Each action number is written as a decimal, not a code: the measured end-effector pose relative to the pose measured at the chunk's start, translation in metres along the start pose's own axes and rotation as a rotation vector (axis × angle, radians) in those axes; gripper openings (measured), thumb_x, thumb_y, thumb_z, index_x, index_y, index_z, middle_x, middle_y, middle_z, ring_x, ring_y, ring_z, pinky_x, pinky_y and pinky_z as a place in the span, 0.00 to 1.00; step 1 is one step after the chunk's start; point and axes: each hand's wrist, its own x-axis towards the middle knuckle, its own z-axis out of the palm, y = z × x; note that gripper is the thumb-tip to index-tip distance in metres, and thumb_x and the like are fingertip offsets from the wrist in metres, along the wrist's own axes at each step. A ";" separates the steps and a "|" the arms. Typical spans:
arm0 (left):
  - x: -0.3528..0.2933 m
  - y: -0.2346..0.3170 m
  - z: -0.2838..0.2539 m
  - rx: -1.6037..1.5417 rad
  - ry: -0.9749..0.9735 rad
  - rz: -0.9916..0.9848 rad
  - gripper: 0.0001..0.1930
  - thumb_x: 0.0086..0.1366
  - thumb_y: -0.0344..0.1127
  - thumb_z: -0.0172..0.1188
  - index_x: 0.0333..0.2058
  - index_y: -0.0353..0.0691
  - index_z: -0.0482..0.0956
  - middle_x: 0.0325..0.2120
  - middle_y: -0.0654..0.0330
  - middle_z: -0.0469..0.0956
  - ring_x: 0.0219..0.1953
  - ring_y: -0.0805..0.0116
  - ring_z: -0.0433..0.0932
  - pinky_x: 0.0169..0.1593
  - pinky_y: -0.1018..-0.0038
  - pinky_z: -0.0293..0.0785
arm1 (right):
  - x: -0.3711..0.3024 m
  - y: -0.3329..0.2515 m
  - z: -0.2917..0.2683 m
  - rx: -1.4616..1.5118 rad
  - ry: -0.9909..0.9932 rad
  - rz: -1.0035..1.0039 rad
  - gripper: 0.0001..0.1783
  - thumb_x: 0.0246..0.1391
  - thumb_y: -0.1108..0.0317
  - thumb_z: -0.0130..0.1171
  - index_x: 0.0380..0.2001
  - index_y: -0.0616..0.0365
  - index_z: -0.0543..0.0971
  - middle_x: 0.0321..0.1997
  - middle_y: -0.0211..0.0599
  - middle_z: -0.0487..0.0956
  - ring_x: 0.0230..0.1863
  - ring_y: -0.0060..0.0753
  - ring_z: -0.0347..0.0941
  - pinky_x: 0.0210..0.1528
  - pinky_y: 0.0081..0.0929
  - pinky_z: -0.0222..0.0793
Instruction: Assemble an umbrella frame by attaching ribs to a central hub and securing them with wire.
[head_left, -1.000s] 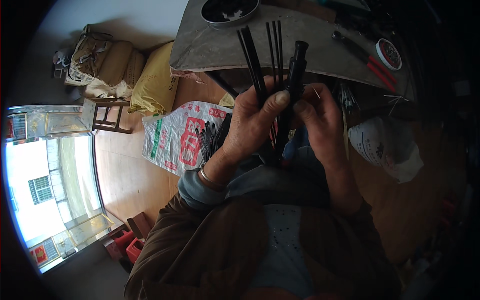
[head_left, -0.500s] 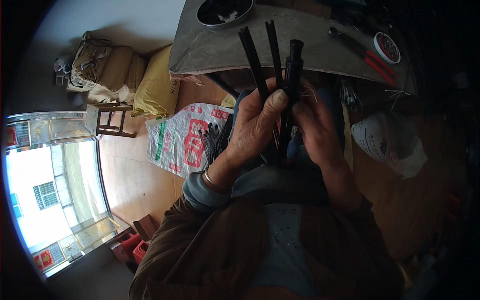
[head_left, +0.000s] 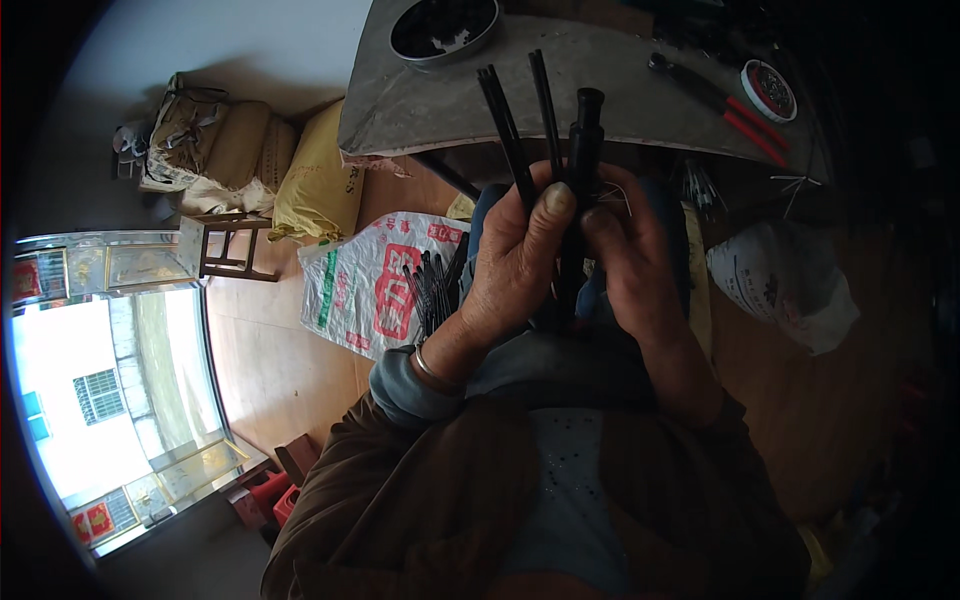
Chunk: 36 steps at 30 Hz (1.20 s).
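Note:
My left hand (head_left: 515, 240) is closed round a bundle of thin black rods (head_left: 503, 130); two groups stick up past its fingers, slightly fanned apart. Beside them stands a thicker black shaft (head_left: 585, 140) with a flared, knobbed end, held upright between both hands. My right hand (head_left: 632, 260) is closed against this shaft, thumb bent at its side. A thin pale wire (head_left: 622, 190) curves out near the right thumb and fingers. The fingers hide where the wire meets the shaft. Below the hands the dark lower parts blend into my lap.
A grey table (head_left: 390, 110) ahead bears a bowl of small black parts (head_left: 440, 58), red-handled pliers (head_left: 750, 130) and a round dish of small metal pieces (head_left: 769, 92). More black rods (head_left: 432, 290) lie on a white sack (head_left: 345, 300) at left. A plastic bag (head_left: 785, 290) lies right.
The view has shifted slightly, so the surroundings sit a little differently. Both hands keep their grip on the black rods and shaft, with the right thumb moved only slightly.

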 end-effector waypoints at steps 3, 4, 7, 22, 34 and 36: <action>-0.002 -0.001 0.002 0.010 0.001 0.019 0.16 0.71 0.41 0.45 0.50 0.37 0.69 0.36 0.67 0.73 0.38 0.83 0.68 0.41 0.85 0.65 | -0.003 -0.002 0.002 -0.011 0.007 0.012 0.18 0.60 0.71 0.49 0.53 0.59 0.65 0.42 0.30 0.73 0.38 0.16 0.68 0.38 0.17 0.68; -0.003 -0.001 0.003 0.006 0.001 0.023 0.16 0.71 0.41 0.45 0.50 0.37 0.69 0.36 0.67 0.73 0.38 0.83 0.68 0.41 0.85 0.65 | -0.004 -0.003 0.003 -0.019 0.025 0.016 0.17 0.61 0.70 0.49 0.53 0.59 0.66 0.41 0.30 0.73 0.37 0.16 0.68 0.38 0.17 0.68; -0.005 -0.002 0.002 0.041 0.017 0.028 0.16 0.70 0.41 0.45 0.50 0.37 0.69 0.36 0.66 0.74 0.38 0.82 0.69 0.42 0.84 0.66 | -0.004 -0.003 0.000 -0.023 -0.022 0.008 0.17 0.61 0.70 0.48 0.52 0.59 0.66 0.41 0.29 0.73 0.37 0.16 0.68 0.37 0.17 0.69; -0.002 0.000 0.007 -0.041 0.068 0.009 0.16 0.70 0.41 0.46 0.49 0.36 0.70 0.39 0.64 0.75 0.41 0.80 0.71 0.44 0.82 0.68 | 0.001 -0.005 -0.004 -0.081 -0.070 0.073 0.17 0.62 0.70 0.46 0.54 0.60 0.64 0.39 0.31 0.72 0.37 0.16 0.68 0.35 0.17 0.67; -0.004 -0.004 0.009 0.042 0.087 0.080 0.15 0.70 0.39 0.45 0.49 0.36 0.69 0.37 0.65 0.74 0.40 0.80 0.71 0.44 0.82 0.68 | 0.001 -0.002 -0.001 -0.059 -0.071 0.005 0.16 0.62 0.71 0.46 0.53 0.60 0.65 0.39 0.30 0.73 0.35 0.16 0.68 0.34 0.17 0.68; -0.006 -0.004 0.008 0.048 0.092 0.073 0.15 0.70 0.39 0.45 0.49 0.36 0.69 0.38 0.64 0.74 0.40 0.80 0.70 0.44 0.82 0.67 | 0.001 0.002 0.000 -0.025 -0.061 0.004 0.16 0.62 0.71 0.46 0.52 0.60 0.65 0.39 0.29 0.73 0.35 0.16 0.68 0.34 0.17 0.68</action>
